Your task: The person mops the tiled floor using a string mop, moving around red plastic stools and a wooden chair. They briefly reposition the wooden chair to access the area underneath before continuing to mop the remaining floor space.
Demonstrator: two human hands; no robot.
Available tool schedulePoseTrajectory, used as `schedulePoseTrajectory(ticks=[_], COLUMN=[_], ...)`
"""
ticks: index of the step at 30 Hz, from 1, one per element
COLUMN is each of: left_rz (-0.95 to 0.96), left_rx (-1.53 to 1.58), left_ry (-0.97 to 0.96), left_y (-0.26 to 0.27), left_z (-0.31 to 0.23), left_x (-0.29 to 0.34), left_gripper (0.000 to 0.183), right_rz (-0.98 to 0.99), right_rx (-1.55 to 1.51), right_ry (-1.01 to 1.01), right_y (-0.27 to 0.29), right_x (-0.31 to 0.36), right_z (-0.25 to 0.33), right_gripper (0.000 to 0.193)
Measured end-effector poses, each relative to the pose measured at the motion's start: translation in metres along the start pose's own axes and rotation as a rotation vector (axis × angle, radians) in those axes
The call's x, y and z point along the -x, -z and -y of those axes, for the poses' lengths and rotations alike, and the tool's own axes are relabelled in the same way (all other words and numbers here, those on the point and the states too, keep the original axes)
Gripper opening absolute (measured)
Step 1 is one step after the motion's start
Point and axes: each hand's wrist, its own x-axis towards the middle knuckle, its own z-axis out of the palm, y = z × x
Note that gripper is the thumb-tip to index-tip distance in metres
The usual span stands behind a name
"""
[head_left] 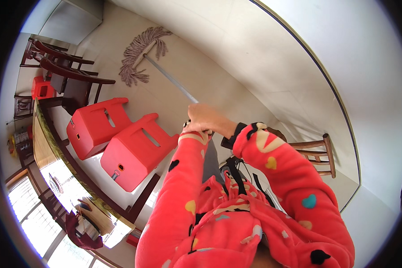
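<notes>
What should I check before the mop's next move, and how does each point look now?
1. Right hand closed on the mop handle: ok.
2. Left hand gripping too: cannot tell; mostly hidden.
3. Mop head resting on the floor: ok.
4. Mop head apart from the red stools: ok.
5. Strands clear of the wall: cannot tell; they lie very close.

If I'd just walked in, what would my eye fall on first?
Probably the bright red heart-patterned sleeves, filling the lower middle. Then the shaggy string mop on the floor toward the top, its pole in the right hand. Two red plastic stools also stand out beside the table at left.
</notes>
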Motion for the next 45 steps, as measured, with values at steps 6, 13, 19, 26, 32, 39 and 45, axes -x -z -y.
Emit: schedulePoseTrajectory(ticks=[6, 13, 19, 26, 32, 39, 45], left_rz=[-0.005, 0.478, 0.702, 0.684, 0.584, -0.007, -0.005], left_rx=[-0.539, 0.316, 0.872, 0.871, 0.683, -0.154, 1.063], left_ry=[-0.207, 0.158, 0.73, 0.824, 0.531, -0.595, -0.211], left_y=[-0.078, -0.236, -0.346, -0.388, -0.372, -0.231, -0.028], left_z=[0.012, 0.008, -0.029, -0.041, -0.03, -0.034, -0.115], left_x=[0.083, 0.108, 0.133, 0.147, 0.108, -0.02, -0.155], left_gripper=[0.021, 0.022, 0.023, 0.024, 0.025, 0.02, 0.014], right_rz=[0.281, 0.38, 0.133, 0.357, -0.143, -0.721, -0.946], right_rx=[-0.322, -0.104, 0.152, 0.208, 0.317, 0.824, 0.247], right_ry=[-0.107, 0.437, 0.552, 0.082, 0.732, 0.895, 0.251], right_y=[-0.037, -0.136, -0.171, -0.164, -0.154, -0.075, 0.0], right_x=[0.058, 0.166, 0.26, 0.27, 0.253, 0.233, 0.191], right_z=[-0.015, -0.028, -0.079, -0.057, -0.031, 0.012, 0.055], right_gripper=[0.063, 0.009, 0.02, 0.029, 0.013, 0.011, 0.02])
